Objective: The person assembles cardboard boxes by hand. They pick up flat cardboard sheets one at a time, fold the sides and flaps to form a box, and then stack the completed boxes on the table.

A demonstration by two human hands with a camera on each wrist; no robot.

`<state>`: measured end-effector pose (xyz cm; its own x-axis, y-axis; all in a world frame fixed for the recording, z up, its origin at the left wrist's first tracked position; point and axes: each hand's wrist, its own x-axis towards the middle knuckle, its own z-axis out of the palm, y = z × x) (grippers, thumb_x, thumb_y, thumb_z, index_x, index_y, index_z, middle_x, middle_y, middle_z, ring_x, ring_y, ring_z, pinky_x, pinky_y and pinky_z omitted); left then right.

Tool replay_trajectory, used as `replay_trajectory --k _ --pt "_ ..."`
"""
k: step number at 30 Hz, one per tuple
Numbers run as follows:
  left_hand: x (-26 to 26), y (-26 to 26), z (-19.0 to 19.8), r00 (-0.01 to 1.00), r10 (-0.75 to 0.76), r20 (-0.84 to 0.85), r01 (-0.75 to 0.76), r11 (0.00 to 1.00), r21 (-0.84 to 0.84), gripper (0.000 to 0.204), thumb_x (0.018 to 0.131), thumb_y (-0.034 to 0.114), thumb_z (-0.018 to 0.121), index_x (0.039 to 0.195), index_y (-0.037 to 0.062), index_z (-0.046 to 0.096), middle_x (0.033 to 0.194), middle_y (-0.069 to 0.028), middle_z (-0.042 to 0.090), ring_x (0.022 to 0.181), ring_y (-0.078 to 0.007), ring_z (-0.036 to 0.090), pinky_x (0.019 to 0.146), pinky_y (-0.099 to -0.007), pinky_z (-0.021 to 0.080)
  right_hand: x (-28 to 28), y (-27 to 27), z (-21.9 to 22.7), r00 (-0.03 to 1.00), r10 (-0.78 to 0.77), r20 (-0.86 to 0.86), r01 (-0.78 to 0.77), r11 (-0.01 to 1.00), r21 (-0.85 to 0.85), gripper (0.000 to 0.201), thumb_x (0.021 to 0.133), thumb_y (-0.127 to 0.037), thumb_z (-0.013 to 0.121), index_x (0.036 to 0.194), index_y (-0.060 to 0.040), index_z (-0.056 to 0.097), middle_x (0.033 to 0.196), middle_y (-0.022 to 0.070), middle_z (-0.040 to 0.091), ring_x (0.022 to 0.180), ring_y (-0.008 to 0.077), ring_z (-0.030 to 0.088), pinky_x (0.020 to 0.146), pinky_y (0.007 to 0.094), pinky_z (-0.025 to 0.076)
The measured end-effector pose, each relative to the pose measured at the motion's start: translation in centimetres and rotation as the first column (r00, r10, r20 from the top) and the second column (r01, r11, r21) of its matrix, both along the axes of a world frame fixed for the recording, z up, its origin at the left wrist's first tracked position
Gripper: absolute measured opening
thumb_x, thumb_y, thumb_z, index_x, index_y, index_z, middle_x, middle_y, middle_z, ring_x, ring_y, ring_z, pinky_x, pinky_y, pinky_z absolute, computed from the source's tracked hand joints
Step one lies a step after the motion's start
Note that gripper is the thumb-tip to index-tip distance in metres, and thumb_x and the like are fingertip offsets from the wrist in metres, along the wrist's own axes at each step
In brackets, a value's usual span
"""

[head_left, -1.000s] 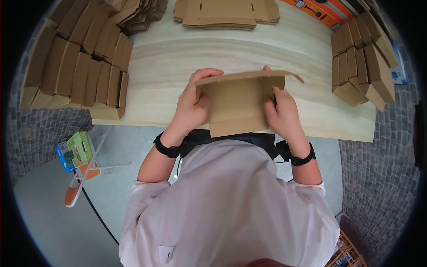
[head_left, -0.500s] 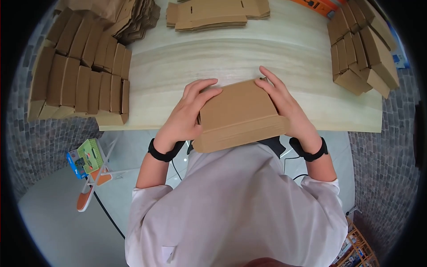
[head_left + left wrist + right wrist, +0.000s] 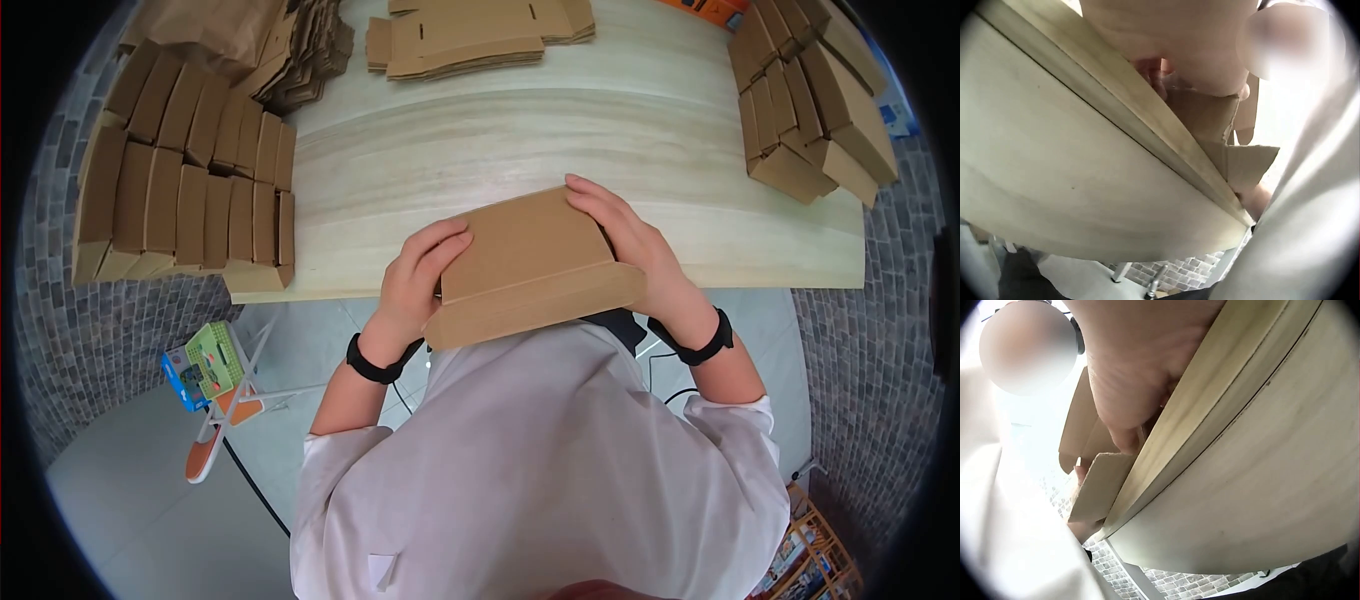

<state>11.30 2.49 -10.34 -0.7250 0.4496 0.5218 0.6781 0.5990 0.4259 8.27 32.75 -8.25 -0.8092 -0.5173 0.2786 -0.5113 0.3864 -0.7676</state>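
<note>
A brown cardboard box [image 3: 535, 240] lies at the table's front edge in the head view, its lid panel over the top and a front flap [image 3: 535, 305] sticking out toward the body. The left hand [image 3: 412, 280] grips its left side, fingertips on the lid's edge. On the right side the right hand [image 3: 645, 255] holds it, fingers over the far right corner. The left wrist view has the left hand [image 3: 1179, 44] against the cardboard [image 3: 1210, 119]; the right wrist view has the right hand [image 3: 1138, 369] beside a flap [image 3: 1102, 484]. Both thumbs are hidden in the head view.
Folded boxes [image 3: 180, 190] stand in rows on the table's left, with more boxes [image 3: 810, 110] on the right. Flat cardboard sheets [image 3: 465, 40] lie at the back, and another flat pile [image 3: 305, 50] is at back left. A folding chair [image 3: 240, 395] stands on the floor.
The box was open toward the body a second ago; its lid panel now covers the top. Since half a second ago both hands have closed in on its sides, and the view has shifted slightly.
</note>
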Motion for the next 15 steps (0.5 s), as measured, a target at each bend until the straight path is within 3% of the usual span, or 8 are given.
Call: replay_trajectory --k 1,5,7,9,11,13,14,15 --pt "-0.1 0.2 0.4 0.995 -0.02 0.102 0.01 0.996 0.092 0.057 0.075 0.024 0.078 0.126 0.0048 0.06 0.129 -0.0159 0.058 0.11 -0.0337 0.063 0.082 -0.0404 0.057 0.0 -0.2 -0.1 1.0 0.001 -0.001 -0.001 1.0 0.0 0.06 0.083 -0.009 0.069 0.138 -0.0076 0.047 0.147 0.0162 0.048 0.119 0.0377 0.059 0.092 0.0395 0.055" --pt "-0.4 -0.1 1.7 0.968 -0.155 0.196 0.13 0.982 0.134 0.065 0.073 0.031 0.082 0.128 0.0059 0.059 0.135 -0.016 0.055 0.108 -0.0338 0.06 0.086 -0.0419 0.055 0.2 -0.6 -0.4 0.995 -0.02 -0.098 0.018 1.0 -0.019 0.064 0.08 -0.011 0.073 0.138 -0.0084 0.047 0.146 0.0191 0.048 0.118 0.0381 0.06 0.09 0.0392 0.056" --pt "0.0 -0.6 1.9 0.93 -0.174 0.324 0.163 0.985 0.062 0.07 0.072 0.038 0.085 0.13 0.0081 0.059 0.143 -0.0147 0.049 0.104 -0.0336 0.056 0.09 -0.0429 0.052 0.2 -0.5 -0.3 0.994 -0.012 -0.105 0.011 1.0 -0.014 0.065 0.078 -0.011 0.074 0.138 -0.0089 0.047 0.147 0.0201 0.046 0.119 0.038 0.06 0.09 0.0392 0.056" --pt "0.1 -0.7 2.9 0.921 -0.182 0.345 0.183 0.983 0.03 0.072 0.07 0.038 0.085 0.131 0.0093 0.058 0.146 -0.014 0.047 0.101 -0.0331 0.054 0.09 -0.0428 0.051 0.1 -0.1 0.3 0.993 0.11 -0.031 -0.108 0.992 0.06 0.069 0.074 -0.009 0.076 0.138 -0.0091 0.048 0.153 0.0211 0.038 0.121 0.0378 0.058 0.091 0.0406 0.055" --pt "0.4 -0.6 3.5 0.912 -0.186 0.366 0.2 0.98 -0.002 0.074 0.068 0.037 0.086 0.131 0.0106 0.058 0.148 -0.0134 0.044 0.099 -0.0326 0.052 0.09 -0.0426 0.05 0.1 0.3 1.1 0.99 0.139 0.0 -0.138 0.986 0.091 0.071 0.072 -0.007 0.077 0.137 -0.0088 0.048 0.156 0.0207 0.033 0.123 0.0381 0.057 0.093 0.0411 0.054" --pt "0.8 -0.7 3.8 0.926 -0.149 0.346 0.215 0.963 -0.161 0.073 0.065 0.023 0.086 0.132 0.0119 0.058 0.152 -0.0121 0.041 0.102 -0.0317 0.054 0.087 -0.04 0.052 0.2 0.7 1.9 0.985 0.17 0.031 -0.173 0.978 0.121 0.074 0.07 -0.005 0.077 0.137 -0.0086 0.048 0.158 0.0203 0.028 0.125 0.0384 0.055 0.095 0.0416 0.054" --pt "1.0 -0.8 3.4 0.927 -0.146 0.346 0.211 0.964 -0.16 0.073 0.065 0.023 0.086 0.132 0.0119 0.058 0.152 -0.0121 0.041 0.102 -0.0317 0.054 0.087 -0.04 0.052 0.3 1.0 2.2 0.98 0.166 0.106 -0.182 0.969 0.169 0.077 0.069 -0.004 0.078 0.139 -0.009 0.047 0.159 0.0205 0.025 0.127 0.0391 0.053 0.097 0.0418 0.053" --pt "1.3 -1.0 2.7 0.952 -0.115 0.285 0.197 0.939 -0.28 0.073 0.065 0.022 0.086 0.132 0.0117 0.058 0.152 -0.0144 0.042 0.106 -0.0332 0.054 0.089 -0.04 0.051 0.4 1.1 2.4 0.971 0.158 0.179 -0.196 0.956 0.217 0.08 0.068 -0.003 0.078 0.141 -0.0095 0.046 0.16 0.0207 0.023 0.129 0.0398 0.051 0.099 0.0421 0.052"
